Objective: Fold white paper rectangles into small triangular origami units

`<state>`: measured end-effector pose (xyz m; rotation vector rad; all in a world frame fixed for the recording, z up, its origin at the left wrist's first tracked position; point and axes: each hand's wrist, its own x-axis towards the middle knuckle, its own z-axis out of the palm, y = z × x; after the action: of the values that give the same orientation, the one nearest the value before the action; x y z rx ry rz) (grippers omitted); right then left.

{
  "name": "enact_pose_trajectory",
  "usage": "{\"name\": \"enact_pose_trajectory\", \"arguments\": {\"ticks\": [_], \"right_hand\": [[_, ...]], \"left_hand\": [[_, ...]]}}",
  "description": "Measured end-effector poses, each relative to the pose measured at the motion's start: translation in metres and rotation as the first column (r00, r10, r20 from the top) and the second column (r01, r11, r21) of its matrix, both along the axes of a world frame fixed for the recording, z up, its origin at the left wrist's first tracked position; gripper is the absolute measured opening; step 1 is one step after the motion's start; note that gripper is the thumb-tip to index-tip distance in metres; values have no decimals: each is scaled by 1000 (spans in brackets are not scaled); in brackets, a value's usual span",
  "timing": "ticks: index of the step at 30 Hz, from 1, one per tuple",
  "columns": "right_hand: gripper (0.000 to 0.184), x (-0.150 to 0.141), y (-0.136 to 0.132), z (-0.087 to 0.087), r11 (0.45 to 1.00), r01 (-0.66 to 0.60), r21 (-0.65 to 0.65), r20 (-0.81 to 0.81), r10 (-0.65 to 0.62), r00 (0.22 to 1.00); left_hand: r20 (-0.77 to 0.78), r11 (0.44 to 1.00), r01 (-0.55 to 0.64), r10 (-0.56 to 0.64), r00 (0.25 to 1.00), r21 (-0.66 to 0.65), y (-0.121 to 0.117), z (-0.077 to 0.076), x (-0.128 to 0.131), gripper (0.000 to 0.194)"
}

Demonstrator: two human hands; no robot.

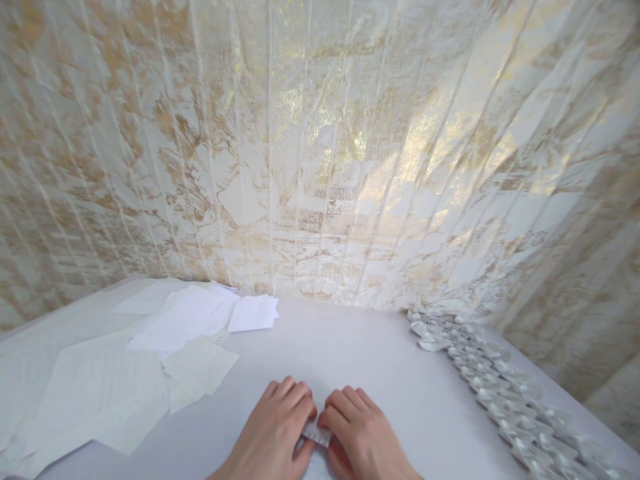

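Low in the head view, my left hand (280, 427) and my right hand (361, 430) are close together over the white table. Between their fingertips and thumbs is a small folded piece of paper (318, 435), pale with dark marks along one edge. Both hands have their fingers curled and pinch it from either side. Most of the piece is hidden behind the fingers, so its full shape does not show.
Loose sheets of paper (110, 377) overlap on the left, with a small stack of white paper squares (254, 313) at their far end. Rows of folded paper pieces (500, 390) run along the right edge of the table (350, 340). A patterned curtain (280, 147) hangs behind.
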<state>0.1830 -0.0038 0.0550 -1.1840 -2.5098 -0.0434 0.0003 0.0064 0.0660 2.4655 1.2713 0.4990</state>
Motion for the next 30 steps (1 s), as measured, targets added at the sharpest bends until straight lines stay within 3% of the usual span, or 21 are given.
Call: {"name": "enact_pose_trajectory", "arguments": {"ticks": [4,8,13,20,30], "right_hand": [[23,9,1,12,970,-28,-242,-200,-22,979],[24,15,5,17,936,-14,-351,-277,-89,957],[24,17,7,13,916,-6,-401,-342,-144,929],[15,10,10,9,865,166,-473,-407,-382,830],[19,2,14,9,874,262,-409,-297,-399,868]], "left_hand": [[-122,1000,20,-21,992,-4,-1,12,0,15],[-173,999,39,-36,984,10,-2,14,-1,16],[-175,999,-20,28,984,45,1,8,-3,9],[36,994,-108,108,993,-24,9,2,-6,13],[20,990,-140,139,990,16,9,2,0,14]]}}
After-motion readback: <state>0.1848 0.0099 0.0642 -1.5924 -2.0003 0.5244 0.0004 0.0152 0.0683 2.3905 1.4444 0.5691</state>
